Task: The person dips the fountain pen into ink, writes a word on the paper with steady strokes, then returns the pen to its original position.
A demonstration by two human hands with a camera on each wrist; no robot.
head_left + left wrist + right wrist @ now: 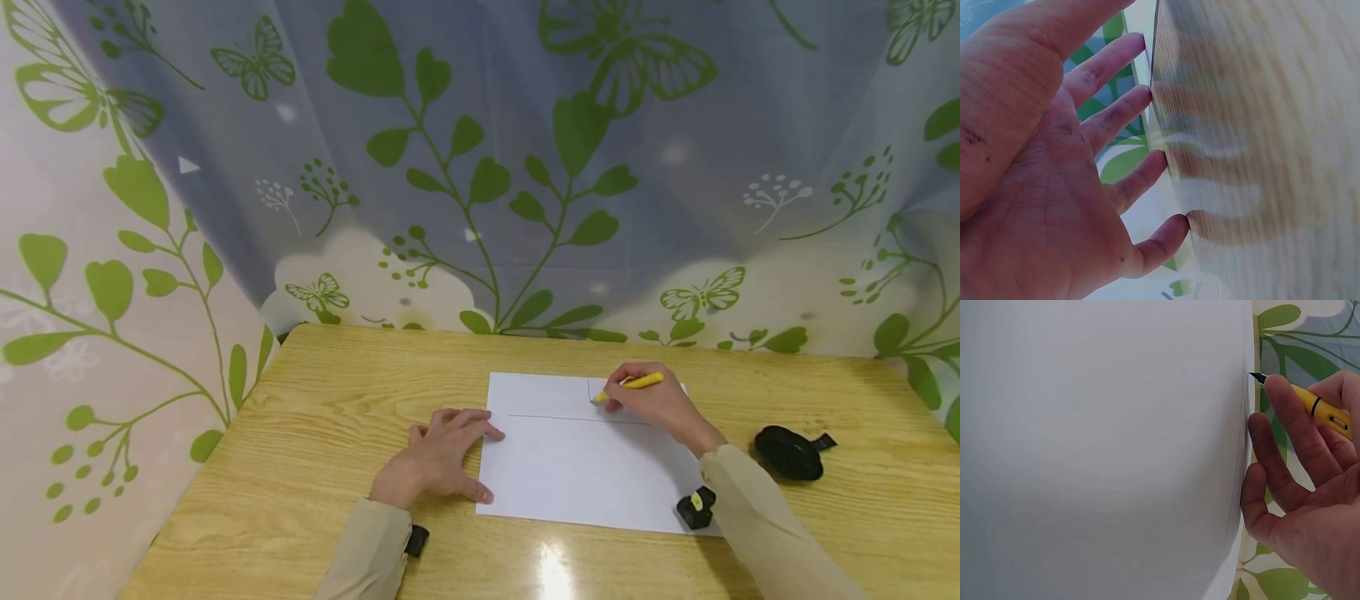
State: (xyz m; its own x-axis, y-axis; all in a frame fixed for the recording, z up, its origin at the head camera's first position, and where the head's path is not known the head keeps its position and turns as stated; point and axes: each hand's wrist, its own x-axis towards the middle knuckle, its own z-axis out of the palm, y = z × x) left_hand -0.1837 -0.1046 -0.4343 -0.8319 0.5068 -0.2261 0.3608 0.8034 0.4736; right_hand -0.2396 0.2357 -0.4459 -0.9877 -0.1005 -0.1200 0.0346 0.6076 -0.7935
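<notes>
A yellow fountain pen (642,381) is pinched in my right hand (660,400), its dark nib pointing down and left. The nib is at the white sheet of paper (570,475), by the lower end of a short upright line near the top edge. Below it, a long thin line runs across the sheet, partly hidden by the right hand. In the right wrist view, thumb and fingers close round the pen (1310,400). My left hand (442,458) lies spread at the paper's left edge, holding nothing; its fingertips touch down in the left wrist view.
The sheet lies on a wooden table (315,450). A black oval object with a short tab (787,452) sits right of the right forearm. Small black devices (696,508) are worn at both wrists. Behind the table hangs a leaf and butterfly patterned curtain (480,167).
</notes>
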